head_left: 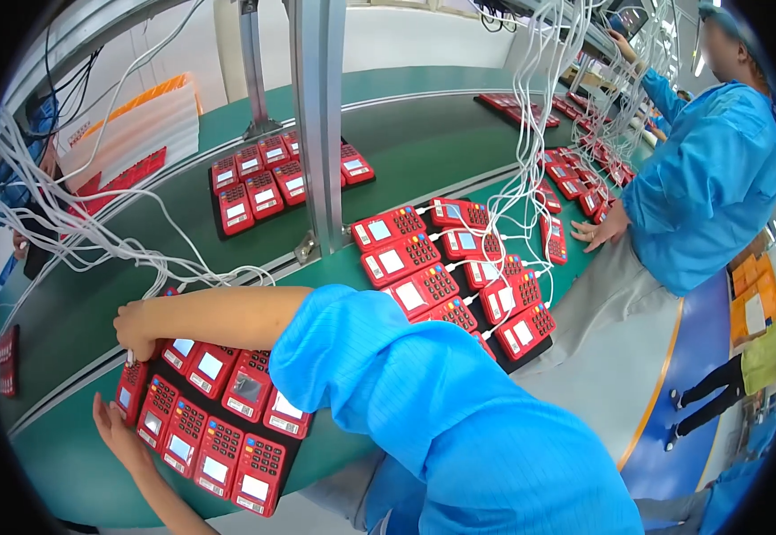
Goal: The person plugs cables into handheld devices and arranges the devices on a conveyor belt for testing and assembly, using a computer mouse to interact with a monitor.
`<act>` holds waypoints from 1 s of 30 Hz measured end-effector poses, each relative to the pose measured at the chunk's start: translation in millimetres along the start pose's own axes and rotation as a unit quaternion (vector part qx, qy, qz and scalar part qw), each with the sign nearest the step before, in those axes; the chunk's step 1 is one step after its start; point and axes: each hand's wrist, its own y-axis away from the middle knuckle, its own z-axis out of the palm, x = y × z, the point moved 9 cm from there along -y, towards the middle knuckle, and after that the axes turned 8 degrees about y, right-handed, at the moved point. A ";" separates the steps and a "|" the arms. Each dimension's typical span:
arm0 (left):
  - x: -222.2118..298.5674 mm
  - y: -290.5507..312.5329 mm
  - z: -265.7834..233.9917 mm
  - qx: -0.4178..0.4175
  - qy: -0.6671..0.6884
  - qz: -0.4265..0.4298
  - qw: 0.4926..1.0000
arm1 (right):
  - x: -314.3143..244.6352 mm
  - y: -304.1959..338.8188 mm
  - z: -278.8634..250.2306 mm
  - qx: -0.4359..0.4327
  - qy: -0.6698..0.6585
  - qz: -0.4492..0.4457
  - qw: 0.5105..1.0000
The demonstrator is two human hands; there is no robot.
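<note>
My right hand reaches across to the far left, its fingers pinched on a white cable plug. The plug is at the top end of a red payment terminal; I cannot tell whether it is seated. My left hand is at the lower end of that same terminal, fingers stretched out and holding nothing. This terminal is the leftmost of two rows of red keypad terminals on a dark tray. My right forearm and blue sleeve hide part of the back row.
White cables hang in a bundle at left. More terminals with cables plugged in lie to the right, and another tray of terminals sits beyond a metal post. A co-worker in blue stands at right, one hand on the green bench.
</note>
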 end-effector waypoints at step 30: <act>68.7 78.9 45.3 -0.017 -0.221 0.194 0.956 | -82.3 32.3 -190.3 0.454 -0.307 -0.051 0.835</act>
